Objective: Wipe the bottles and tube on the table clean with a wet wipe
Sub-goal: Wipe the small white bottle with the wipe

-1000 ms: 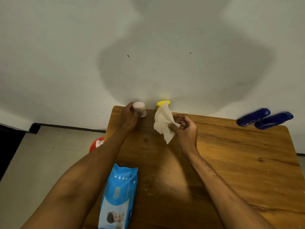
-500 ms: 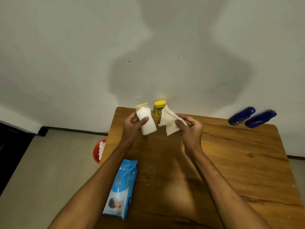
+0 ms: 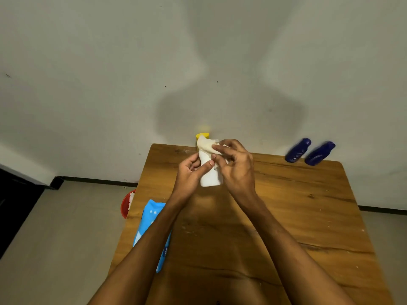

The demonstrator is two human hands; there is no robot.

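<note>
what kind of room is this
Probably a plain room in a home, though it's hard to be sure. A worn wooden table stands against a bare pale wall, the floor is tiled with a dark skirting, and a red bin of used wipes sits beside the table.

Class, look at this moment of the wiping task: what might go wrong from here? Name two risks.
The white bottle is held above the table by the left hand alone; wet from the wipe, it might slip. The right hand works close to the yellow-capped bottle behind and might knock it over.
</note>
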